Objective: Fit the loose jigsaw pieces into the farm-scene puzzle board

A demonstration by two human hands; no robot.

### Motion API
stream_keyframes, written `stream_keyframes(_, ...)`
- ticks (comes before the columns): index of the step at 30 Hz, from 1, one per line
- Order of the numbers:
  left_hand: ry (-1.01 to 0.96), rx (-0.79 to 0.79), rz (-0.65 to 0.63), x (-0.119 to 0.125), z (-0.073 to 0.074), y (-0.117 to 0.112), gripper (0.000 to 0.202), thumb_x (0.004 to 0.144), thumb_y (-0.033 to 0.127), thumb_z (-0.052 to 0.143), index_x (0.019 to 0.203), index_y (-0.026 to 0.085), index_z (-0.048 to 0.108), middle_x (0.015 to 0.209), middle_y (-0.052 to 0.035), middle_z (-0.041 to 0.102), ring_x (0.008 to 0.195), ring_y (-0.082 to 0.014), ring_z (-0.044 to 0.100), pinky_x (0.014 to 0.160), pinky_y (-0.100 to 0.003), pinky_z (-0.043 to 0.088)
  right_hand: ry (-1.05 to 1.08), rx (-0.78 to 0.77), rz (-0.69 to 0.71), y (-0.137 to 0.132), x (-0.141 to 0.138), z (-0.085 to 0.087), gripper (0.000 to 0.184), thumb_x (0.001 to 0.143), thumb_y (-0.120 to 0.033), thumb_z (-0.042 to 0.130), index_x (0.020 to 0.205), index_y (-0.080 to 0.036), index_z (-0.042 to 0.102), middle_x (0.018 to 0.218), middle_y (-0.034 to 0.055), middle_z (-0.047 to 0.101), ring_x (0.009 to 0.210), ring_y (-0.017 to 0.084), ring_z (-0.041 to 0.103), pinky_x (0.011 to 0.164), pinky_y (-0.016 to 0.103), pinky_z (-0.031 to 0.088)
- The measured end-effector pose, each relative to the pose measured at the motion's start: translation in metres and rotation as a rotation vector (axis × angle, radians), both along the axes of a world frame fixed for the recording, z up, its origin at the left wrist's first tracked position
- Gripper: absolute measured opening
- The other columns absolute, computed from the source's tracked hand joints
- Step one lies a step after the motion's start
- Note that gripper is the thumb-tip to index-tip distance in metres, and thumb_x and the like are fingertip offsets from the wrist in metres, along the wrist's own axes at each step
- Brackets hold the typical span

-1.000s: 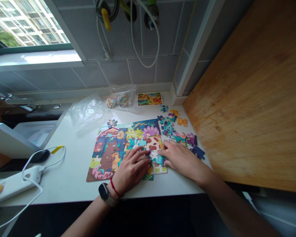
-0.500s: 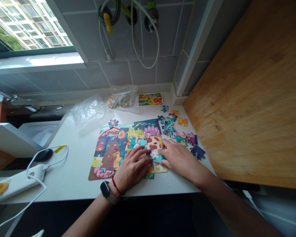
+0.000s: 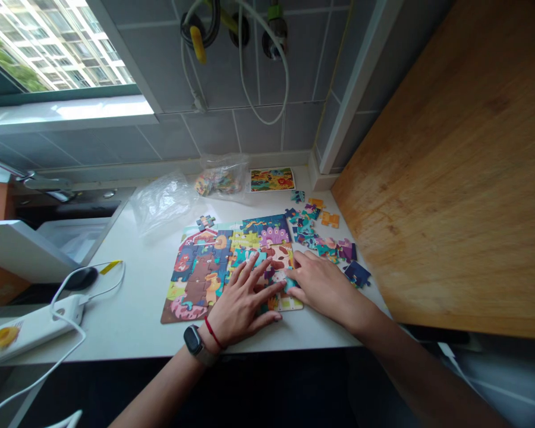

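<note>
1. Head view: the left hand [image 3: 245, 303] lies palm down with its fingers spread wide, gripping nothing. It rests on the lower right part of the colourful cardboard animal-picture jigsaw [image 3: 200, 267], which sits flat on the white counter [image 3: 129, 297] near its front edge.
2. The right hand [image 3: 323, 285] comes in from the right with its fingers close together and their tips on a small teal puzzle piece [image 3: 289, 283] at the jigsaw's right side. Whether it pinches that piece or only presses on it I cannot tell, since the fingers cover most of it.
3. To seat the piece well, the flat left palm should hold down the joined rows so they neither slide nor buckle while the right fingertips push.
4. Pressure is best applied straight down, once the tabs line up. A sideways shove would probably open the neighbouring seams.
5. If the piece resists, checking it against the small printed picture card [image 3: 271, 178] by the tiled wall is wiser than forcing it.
6. The right forearm passes close to the scattered heap of loose colourful pieces [image 3: 321, 238] and the lone dark blue piece [image 3: 356, 273] beside the slanted wooden board [image 3: 450, 178]. A low wrist could sweep them aside.
</note>
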State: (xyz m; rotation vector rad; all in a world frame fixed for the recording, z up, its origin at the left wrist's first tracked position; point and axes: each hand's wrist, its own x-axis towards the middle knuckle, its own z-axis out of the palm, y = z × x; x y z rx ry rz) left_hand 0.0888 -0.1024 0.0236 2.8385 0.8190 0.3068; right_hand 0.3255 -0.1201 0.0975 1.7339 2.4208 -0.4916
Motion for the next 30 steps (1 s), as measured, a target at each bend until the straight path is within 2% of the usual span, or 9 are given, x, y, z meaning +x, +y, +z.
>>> stream_keyframes(5, -0.002, 0.022, -0.061, -0.001, 0.002, 0.000, 0.062, 0.101, 0.061, 0.059, 0.157, 0.037, 0.050, 0.176, -0.0032, 0.023, 0.161, -0.0414, 0.023, 0.128, -0.061, 0.028, -0.029, 0.013, -0.014, -0.001, -0.003, 0.000, 0.023, 0.096, -0.036, 0.072, 0.110, -0.020, 0.081, 0.119, 0.0158, 0.070, 0.112, 0.033, 0.067, 0.091, 0.040, 0.058)
stream_keyframes(9, -0.032, 0.018, -0.066, -0.001, 0.001, 0.000, 0.054, 0.102, 0.055, 0.060, 0.151, 0.033, 0.057, 0.171, -0.0041, 0.036, 0.159, -0.0390, 0.028, 0.127, -0.061, 0.031, -0.018, 0.030, -0.017, -0.002, -0.004, -0.002, 0.024, 0.095, -0.033, 0.074, 0.113, -0.019, 0.080, 0.120, 0.0167, 0.070, 0.114, 0.034, 0.066, 0.093, 0.041, 0.058)
stream_keyframes(13, -0.143, -0.022, -0.030, -0.001, -0.001, -0.001, 0.031, 0.105, 0.038, 0.060, 0.133, 0.029, 0.070, 0.154, -0.0050, 0.059, 0.152, -0.0330, 0.042, 0.123, -0.056, 0.039, 0.013, 0.092, 0.002, -0.003, -0.003, -0.007, 0.033, 0.093, -0.032, 0.075, 0.121, -0.016, 0.076, 0.130, 0.0180, 0.068, 0.117, 0.033, 0.066, 0.098, 0.042, 0.057)
stream_keyframes(17, -0.272, -0.031, -0.036, 0.000, 0.000, -0.001, 0.021, 0.106, 0.025, 0.057, 0.118, 0.025, 0.074, 0.134, -0.0063, 0.072, 0.138, -0.0295, 0.057, 0.116, -0.053, 0.048, 0.029, 0.119, 0.018, -0.003, -0.003, -0.012, 0.035, 0.092, -0.030, 0.073, 0.123, -0.013, 0.073, 0.135, 0.0196, 0.066, 0.120, 0.033, 0.064, 0.098, 0.042, 0.057)
stream_keyframes(22, -0.400, -0.021, 0.000, 0.000, 0.004, -0.003, 0.018, 0.103, 0.018, 0.060, 0.117, 0.021, 0.070, 0.121, -0.0083, 0.077, 0.125, -0.0262, 0.065, 0.106, -0.045, 0.056, 0.046, 0.096, 0.020, -0.001, 0.000, -0.010, 0.030, 0.091, -0.028, 0.071, 0.116, -0.011, 0.073, 0.125, 0.0184, 0.071, 0.118, 0.033, 0.065, 0.094, 0.040, 0.057)
stream_keyframes(26, -0.477, -0.027, 0.092, -0.010, 0.012, -0.001, 0.021, 0.101, 0.012, 0.061, 0.117, 0.022, 0.069, 0.118, -0.0073, 0.077, 0.124, -0.0255, 0.065, 0.104, -0.045, 0.057, 0.086, 0.106, -0.004, 0.003, 0.006, -0.005, 0.023, 0.090, -0.032, 0.072, 0.105, -0.014, 0.073, 0.111, 0.0133, 0.074, 0.108, 0.031, 0.067, 0.088, 0.038, 0.057)
stream_keyframes(30, -0.347, 0.004, 0.215, -0.033, 0.018, 0.006, 0.023, 0.103, 0.020, 0.061, 0.125, 0.024, 0.068, 0.128, -0.0086, 0.073, 0.132, -0.0293, 0.061, 0.106, -0.051, 0.056, 0.121, 0.118, 0.005, 0.005, 0.008, -0.006, 0.021, 0.090, -0.030, 0.072, 0.104, -0.014, 0.073, 0.114, 0.0129, 0.074, 0.109, 0.029, 0.067, 0.091, 0.037, 0.056)
